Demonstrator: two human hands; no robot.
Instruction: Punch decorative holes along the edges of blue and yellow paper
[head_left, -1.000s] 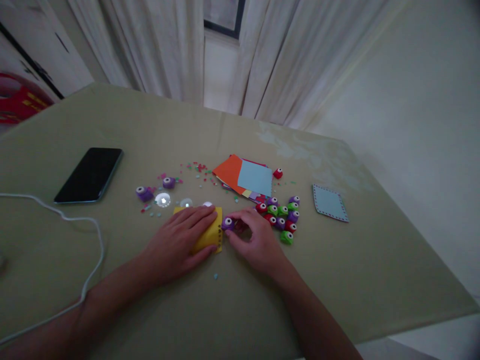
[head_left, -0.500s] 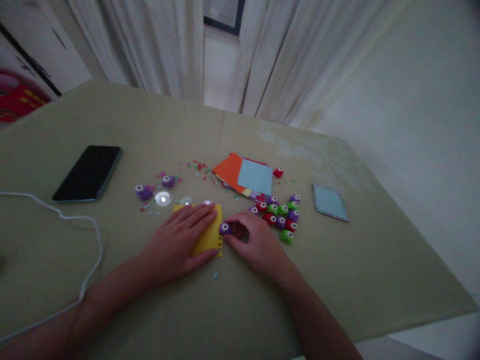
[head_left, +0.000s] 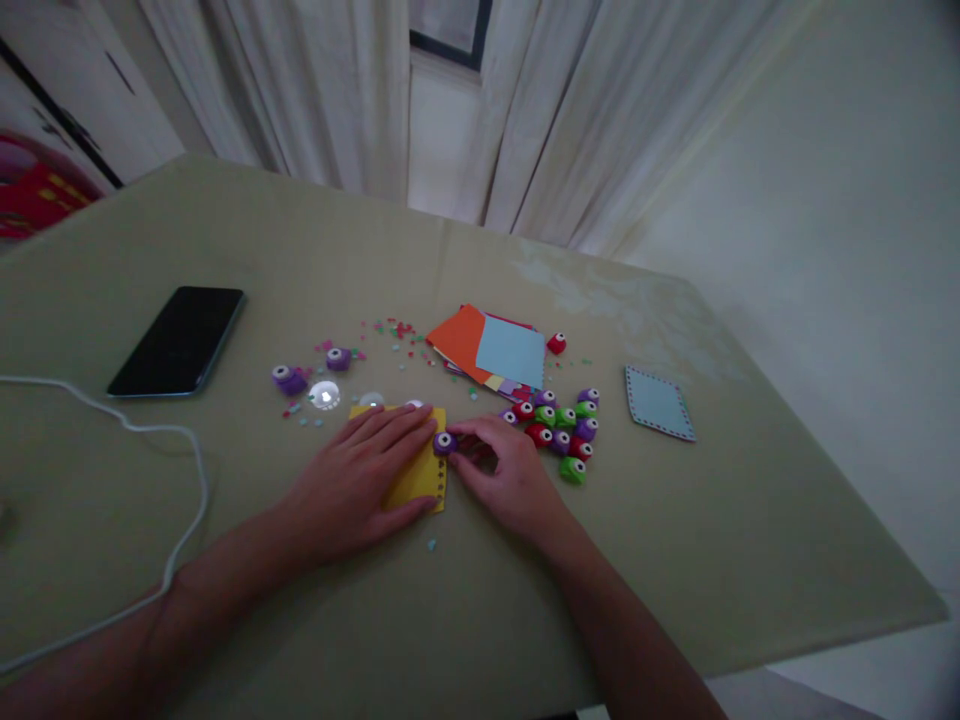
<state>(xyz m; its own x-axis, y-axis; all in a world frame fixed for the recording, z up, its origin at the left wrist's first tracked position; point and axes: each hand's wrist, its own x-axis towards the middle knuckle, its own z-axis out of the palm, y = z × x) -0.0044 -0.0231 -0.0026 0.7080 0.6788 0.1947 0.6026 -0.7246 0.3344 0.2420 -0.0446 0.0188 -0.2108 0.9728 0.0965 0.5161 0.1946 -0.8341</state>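
Observation:
My left hand [head_left: 375, 465] lies flat with fingers stretched over a yellow sheet of paper [head_left: 411, 487], holding it against the table. Small dark punched shapes run along the sheet's right edge. Between thumb and fingertips of my right hand [head_left: 506, 475] is a small purple paper punch [head_left: 445, 444] with a white round button, sitting over that right edge. Just beyond my right hand stands a cluster of red, green and purple punches [head_left: 561, 440]. Part of the yellow sheet is hidden under my left hand.
Coloured paper sheets [head_left: 510, 352] are stacked behind my hands, with confetti [head_left: 401, 328] scattered nearby. Two purple punches [head_left: 289, 379] and a phone [head_left: 178, 342] lie left. A blue edge-punched sheet [head_left: 660, 403] is at right. A white cable [head_left: 196, 470] crosses my left forearm.
My right hand has brought the purple punch leftward from beside the yellow sheet onto its right edge, then slightly farther up that edge. My left hand stays flat on the sheet.

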